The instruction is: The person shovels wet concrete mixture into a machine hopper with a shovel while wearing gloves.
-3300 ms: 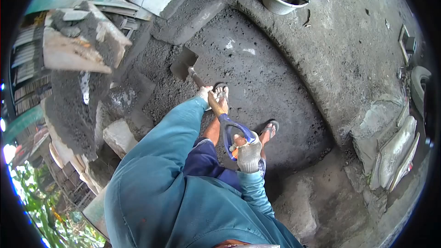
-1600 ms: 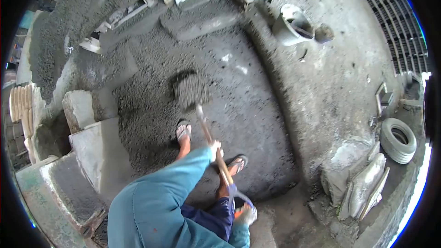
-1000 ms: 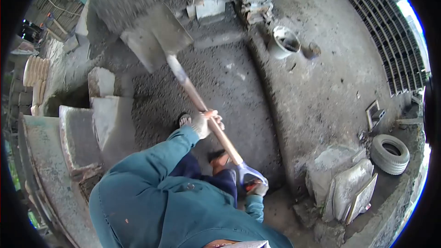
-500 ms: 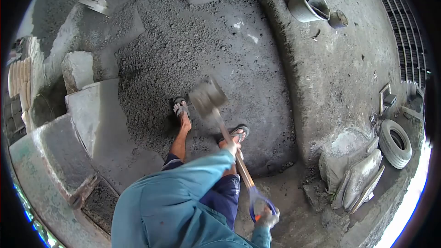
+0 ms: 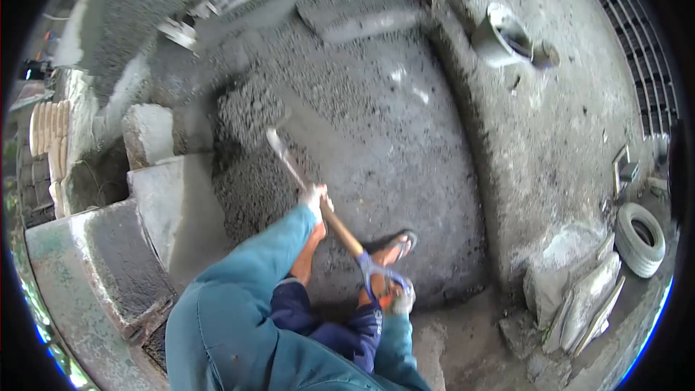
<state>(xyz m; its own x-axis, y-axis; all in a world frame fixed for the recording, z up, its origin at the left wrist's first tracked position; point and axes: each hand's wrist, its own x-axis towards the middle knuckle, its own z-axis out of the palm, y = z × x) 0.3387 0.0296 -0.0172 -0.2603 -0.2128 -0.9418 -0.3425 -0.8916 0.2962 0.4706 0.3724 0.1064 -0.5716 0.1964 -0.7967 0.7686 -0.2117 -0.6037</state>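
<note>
I hold a shovel (image 5: 342,233) with a wooden shaft and a blue D-shaped handle. Closed around the lower part of the shaft is my left hand (image 5: 315,199), pale with grey dust or a light glove. My right hand (image 5: 400,297) grips the D-handle near my right thigh. The shovel points forward and left, its blade mostly hidden by a blurred heap of grey, lumpy wet mix (image 5: 252,110). More of this mix (image 5: 253,199) lies spread over the floor on the left.
A low concrete ledge (image 5: 463,137) runs along the right, with a bucket (image 5: 499,47) and a small pot (image 5: 545,55) on it. Stacked sacks (image 5: 579,297) and a tyre (image 5: 641,239) lie at the right. Concrete slabs (image 5: 163,195) border the left.
The shovel has swung forward and left, from just ahead of my feet to the heap of mix. Both hands have moved with it, keeping their grip. The view has shifted slightly.
</note>
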